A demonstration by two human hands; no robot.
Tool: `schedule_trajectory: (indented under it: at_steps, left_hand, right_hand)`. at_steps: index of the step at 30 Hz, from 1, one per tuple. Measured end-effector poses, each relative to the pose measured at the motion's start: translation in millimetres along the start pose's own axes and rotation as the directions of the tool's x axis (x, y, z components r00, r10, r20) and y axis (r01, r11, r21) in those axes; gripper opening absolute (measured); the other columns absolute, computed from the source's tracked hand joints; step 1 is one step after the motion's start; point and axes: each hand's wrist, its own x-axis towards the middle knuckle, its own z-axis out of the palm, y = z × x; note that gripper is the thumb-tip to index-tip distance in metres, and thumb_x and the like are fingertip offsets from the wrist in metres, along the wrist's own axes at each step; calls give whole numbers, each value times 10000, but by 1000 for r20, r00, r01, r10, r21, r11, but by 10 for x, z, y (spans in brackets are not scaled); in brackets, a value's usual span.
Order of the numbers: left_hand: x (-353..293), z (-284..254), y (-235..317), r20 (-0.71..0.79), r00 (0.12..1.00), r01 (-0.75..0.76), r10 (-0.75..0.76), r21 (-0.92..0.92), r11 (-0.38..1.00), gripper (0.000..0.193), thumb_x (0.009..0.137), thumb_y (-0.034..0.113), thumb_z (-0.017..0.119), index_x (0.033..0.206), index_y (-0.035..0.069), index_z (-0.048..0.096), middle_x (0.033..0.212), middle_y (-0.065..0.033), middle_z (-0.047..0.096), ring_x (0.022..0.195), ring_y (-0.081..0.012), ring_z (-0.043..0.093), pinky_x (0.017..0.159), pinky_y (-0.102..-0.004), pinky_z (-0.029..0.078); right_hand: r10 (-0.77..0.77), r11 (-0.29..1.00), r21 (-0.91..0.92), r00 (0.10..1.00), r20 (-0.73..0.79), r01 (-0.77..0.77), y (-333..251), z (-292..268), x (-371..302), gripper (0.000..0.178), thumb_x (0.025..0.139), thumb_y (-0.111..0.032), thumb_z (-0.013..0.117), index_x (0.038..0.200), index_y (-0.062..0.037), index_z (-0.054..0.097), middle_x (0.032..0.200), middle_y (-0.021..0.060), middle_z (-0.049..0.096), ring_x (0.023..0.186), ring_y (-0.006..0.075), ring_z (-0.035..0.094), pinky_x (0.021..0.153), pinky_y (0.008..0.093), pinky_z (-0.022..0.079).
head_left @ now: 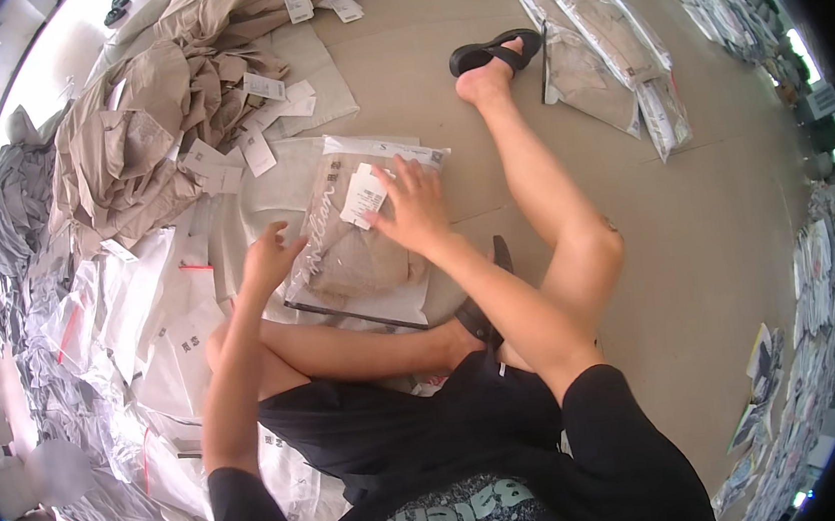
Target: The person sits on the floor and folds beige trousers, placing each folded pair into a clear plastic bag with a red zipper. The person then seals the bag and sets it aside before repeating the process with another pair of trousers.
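In front of me lies a clear plastic garment bag (364, 284) with a folded beige garment inside and a dark strip along its near edge. White tags (363, 197) show at its upper middle. My right hand (415, 208) rests on the bag's right part with fingers spread, the thumb close to the tags. At the bag's left edge is my left hand (269, 260), its fingers loosely bent and apart, with nothing visible in it. Whether the left fingertips touch the plastic I cannot tell.
A heap of beige garments (139, 137) with white tags lies at the far left. Several flat clear bags (171, 360) with red strips spread nearer. Filled garment bags (604, 57) lie beyond my sandalled foot (496, 57). Stacked packages (820, 262) line the right side.
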Motion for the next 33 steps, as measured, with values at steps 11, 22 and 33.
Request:
schedule_trajectory:
  at_steps: [11,22,33]
  left_hand:
    - [603,591,198,397,891,430,-221,-582,690,556,895,333,891,1196,-102,720,1023,-130,769,837,-219,740,681,-386,595]
    - [-747,-424,484,41,966,134,-254,-922,364,436,1028,241,760,1340,-45,661,1203,-148,763,1029,-230,754,901,-390,621]
    - [-2111,-825,-1102,-709,641,89,-293,-310,946,195,994,178,786,991,-17,775,820,-122,777,736,-169,724,711,-324,560]
  right_hand:
    - [145,979,140,989,24,-147,466,441,-49,939,970,-727,627,1702,-203,361,1772,234,220,1638,439,181,1313,615,149]
    - [210,101,754,755,621,-649,80,250,-181,895,1001,-647,686,1596,-1,510,1657,176,501,1538,324,439,1262,552,333]
    - [618,50,999,786,-16,-19,1175,-2453,1293,685,1092,-513,509,1513,28,534,1515,231,597,1372,330,621,1130,496,548]
